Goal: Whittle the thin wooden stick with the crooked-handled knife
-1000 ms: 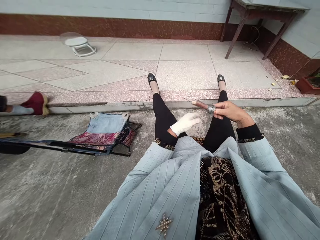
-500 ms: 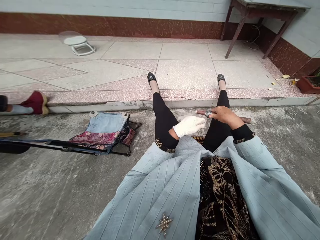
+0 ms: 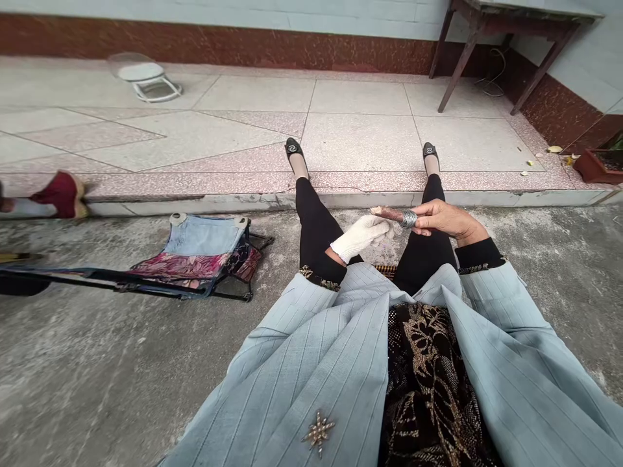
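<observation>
A short brown wooden stick point(image 3: 388, 213) with a coil of silvery wire point(image 3: 407, 219) wound round it is held above my lap, between my knees. My right hand point(image 3: 445, 220), bare, is closed on it at the wire coil, thumb and fingers pinching close to the windings. The stick's far right part is hidden behind that hand. My left hand point(image 3: 363, 237) wears a white knitted glove; its fingers are curled against the underside of the stick's left end and appear to grip it, though the fingertips are partly hidden.
A folding chair point(image 3: 204, 237) with denim and floral cloth lies to the left on the concrete. Another person's red shoe point(image 3: 65, 194) rests by the step edge point(image 3: 253, 202). A white stool point(image 3: 156, 89), a wooden table point(image 3: 487, 26) and a planter point(image 3: 601, 167) stand on the tiled step.
My right hand has turned and opened its hold toward the wire coil, swinging the stick's left end up and leftward. My gloved left hand has come up against the stick, fingers curling.
</observation>
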Available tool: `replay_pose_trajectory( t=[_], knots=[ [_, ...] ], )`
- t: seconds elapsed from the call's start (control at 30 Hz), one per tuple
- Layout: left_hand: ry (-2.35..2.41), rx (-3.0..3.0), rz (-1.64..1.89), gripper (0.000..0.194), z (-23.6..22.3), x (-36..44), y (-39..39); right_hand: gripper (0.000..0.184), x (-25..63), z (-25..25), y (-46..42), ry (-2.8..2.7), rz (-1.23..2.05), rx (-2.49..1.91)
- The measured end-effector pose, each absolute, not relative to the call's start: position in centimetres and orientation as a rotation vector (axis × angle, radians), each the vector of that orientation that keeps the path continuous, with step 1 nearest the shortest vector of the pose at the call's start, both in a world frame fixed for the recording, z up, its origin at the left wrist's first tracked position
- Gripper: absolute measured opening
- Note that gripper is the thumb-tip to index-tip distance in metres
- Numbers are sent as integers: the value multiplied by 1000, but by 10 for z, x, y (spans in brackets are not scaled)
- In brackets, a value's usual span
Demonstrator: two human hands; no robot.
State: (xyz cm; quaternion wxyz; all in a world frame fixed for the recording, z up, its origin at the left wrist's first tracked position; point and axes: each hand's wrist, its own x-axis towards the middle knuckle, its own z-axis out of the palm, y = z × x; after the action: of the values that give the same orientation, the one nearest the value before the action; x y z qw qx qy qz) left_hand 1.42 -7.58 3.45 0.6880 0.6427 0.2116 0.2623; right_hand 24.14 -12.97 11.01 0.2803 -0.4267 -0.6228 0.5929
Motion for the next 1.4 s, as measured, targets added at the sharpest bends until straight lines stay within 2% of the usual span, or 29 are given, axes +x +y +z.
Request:
replay_pose_trajectory(
  t=[0.3, 0.47, 0.57, 0.73, 0.8, 0.83, 0.93, 1.0, 1.1, 1.2, 1.3, 1.4],
  knots=[
    [516, 1472, 541, 32, 46, 15, -86, 47, 237, 99, -124, -1414, 1493, -1248],
    [573, 1999, 467, 28, 51, 14, -86, 35, 238, 90, -115, -1472, 1309, -1473],
    [705, 2366, 379, 30, 55, 15, -87, 25, 235, 88, -113, -1653, 1057, -1727],
    [804, 2771, 238, 33, 63, 11, -84, 21, 229, 98, -117, -1999, 734, -2046],
    [769, 2787, 230, 33, 69, 10, -81, 17, 228, 101, -119, -2132, 863, -2067],
    [712, 2758, 241, 32, 72, 10, -79, 15, 229, 101, -121, -2197, 1036, -2010],
    [424, 2499, 301, 27, 75, 13, -73, 19, 232, 102, -125, -2298, 1615, -1624],
    [342, 2221, 371, 25, 71, 16, -70, 25, 236, 104, -128, -2223, 1775, -1366],
    [484, 1847, 525, 27, 58, 19, -68, 30, 243, 113, -133, -1883, 1657, -1155],
    [491, 1700, 536, 29, 47, 17, -70, 30, 246, 121, -132, -1631, 1465, -1161],
    [482, 1796, 469, 29, 44, 14, -74, 32, 247, 116, -125, -1567, 1371, -1256],
    [472, 1997, 405, 30, 46, 13, -81, 26, 246, 102, -116, -1526, 1185, -1440]
  ],
)
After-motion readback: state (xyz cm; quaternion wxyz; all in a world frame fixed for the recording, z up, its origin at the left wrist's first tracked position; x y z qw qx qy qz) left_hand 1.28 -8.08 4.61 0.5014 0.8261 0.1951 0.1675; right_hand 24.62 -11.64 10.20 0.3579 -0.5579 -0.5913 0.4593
